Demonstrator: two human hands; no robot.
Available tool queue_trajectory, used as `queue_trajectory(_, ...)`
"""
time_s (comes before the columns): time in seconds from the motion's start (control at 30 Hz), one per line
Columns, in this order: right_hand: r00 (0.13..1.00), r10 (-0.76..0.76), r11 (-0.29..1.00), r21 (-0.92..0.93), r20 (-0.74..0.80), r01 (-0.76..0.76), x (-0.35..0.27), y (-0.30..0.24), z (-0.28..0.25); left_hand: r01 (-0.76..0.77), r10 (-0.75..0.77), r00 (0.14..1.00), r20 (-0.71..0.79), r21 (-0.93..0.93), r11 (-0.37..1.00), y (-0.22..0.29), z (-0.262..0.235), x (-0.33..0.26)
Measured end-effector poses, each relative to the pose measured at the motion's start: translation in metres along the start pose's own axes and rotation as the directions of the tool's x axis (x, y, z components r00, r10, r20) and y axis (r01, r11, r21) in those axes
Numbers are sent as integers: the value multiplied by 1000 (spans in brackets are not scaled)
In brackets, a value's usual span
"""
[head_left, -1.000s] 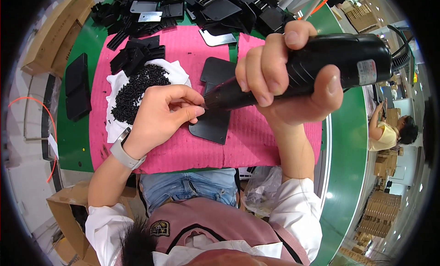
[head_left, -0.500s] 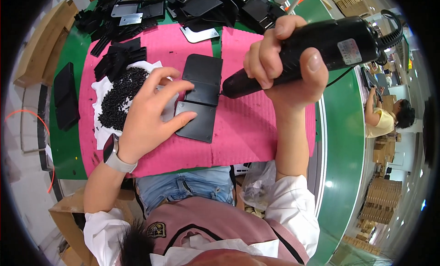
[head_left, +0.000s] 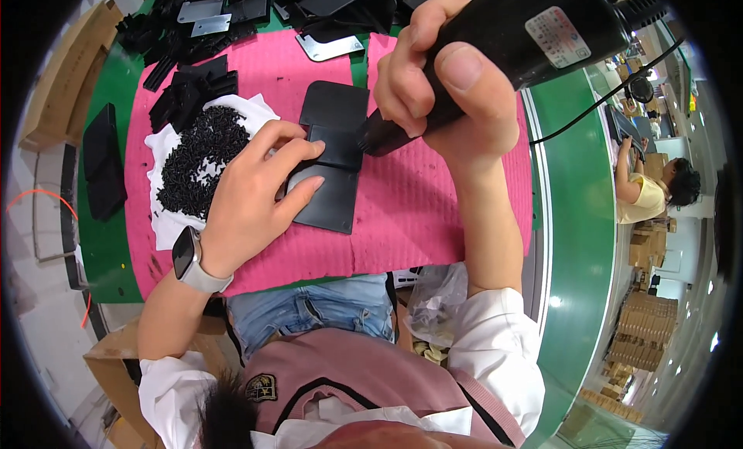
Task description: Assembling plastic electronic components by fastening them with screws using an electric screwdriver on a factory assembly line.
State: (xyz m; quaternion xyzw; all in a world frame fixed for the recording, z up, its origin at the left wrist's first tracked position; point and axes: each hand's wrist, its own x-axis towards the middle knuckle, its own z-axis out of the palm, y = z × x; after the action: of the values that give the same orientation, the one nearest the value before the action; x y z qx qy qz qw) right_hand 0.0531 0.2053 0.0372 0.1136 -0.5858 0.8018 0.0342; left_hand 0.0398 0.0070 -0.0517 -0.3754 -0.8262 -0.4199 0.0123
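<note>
Left hand [head_left: 259, 193]: lies flat, fingers spread, pressing on the black hinged plate [head_left: 329, 159]; it clasps nothing. A smartwatch [head_left: 190, 259] sits on the wrist.
Right hand [head_left: 445, 81]: clenched around the black electric screwdriver [head_left: 511, 42], thumb up along the body, at 1 o'clock of the view.
Black electric screwdriver: tilted, its tip down at the right edge of the plate; a black cord [head_left: 596, 101] runs off toward 3 o'clock.
Black hinged plate: lies near the centre of the pink mat [head_left: 402, 217], its left part under the left fingers.
Screw heap [head_left: 197, 159]: small black screws on a white cloth [head_left: 166, 224], at 9 o'clock of the plate, just beside the left hand.
Black parts [head_left: 190, 89]: small stack on the mat at 11 o'clock; more black and metal parts [head_left: 255, 4] along the far edge at 12 o'clock.
Green bench [head_left: 576, 217]: bears the mat.
Other person [head_left: 654, 190]: in a yellow top, at 3 o'clock, well apart.
</note>
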Motion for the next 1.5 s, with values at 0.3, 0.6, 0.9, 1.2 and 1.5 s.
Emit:
queue_trajectory(0.3,994,96,993,-68,-56,-100,1,-7,6,-50,49,998,-44,-22,999,-5,5,2)
queue_trajectory(0.6,948,-189,938,-240,256,252,5,17,-6,-33,30,999,32,85,996,6,1,0)
queue_trajectory(0.9,956,-292,954,-72,-15,290,-27,-13,-40,307,-294,952,91,-275,911,1,-4,-3)
queue_trajectory(1.2,858,-314,-323,-805,-406,-498,-47,17,-120,116,-254,953,-166,-576,809,12,-6,-6)
queue_trajectory(1.5,857,241,78,-890,455,450,-22,16,10,-204,117,946,-303,-274,940,20,-32,-4)
